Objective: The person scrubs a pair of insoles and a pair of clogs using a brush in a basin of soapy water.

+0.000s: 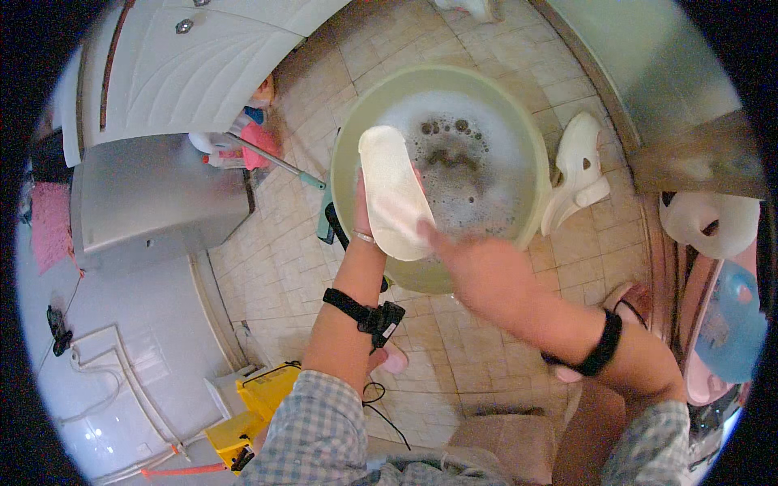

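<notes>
My left hand point(360, 209) holds a cream-white insole-shaped piece point(395, 182) from beneath, tilted over a round pale green basin point(434, 276). Most of the hand is hidden behind the piece, with fingertips showing at its right edge. A fingertip of my right hand point(480, 261) is at the lower right of the piece; this hand is blurred, and its other fingers cannot be made out. Dark, soapy water point(468, 164) with foam and bubbles fills the basin.
A white shoe with cut-outs point(580, 164) leans against the basin's right side. Left of the basin are a green-headed pole tool point(322, 212) and a metal-fronted appliance point(164, 188). At right are a white perforated item point(708, 225) and a pink tub point(699, 340). A yellow container point(267, 389) stands lower left.
</notes>
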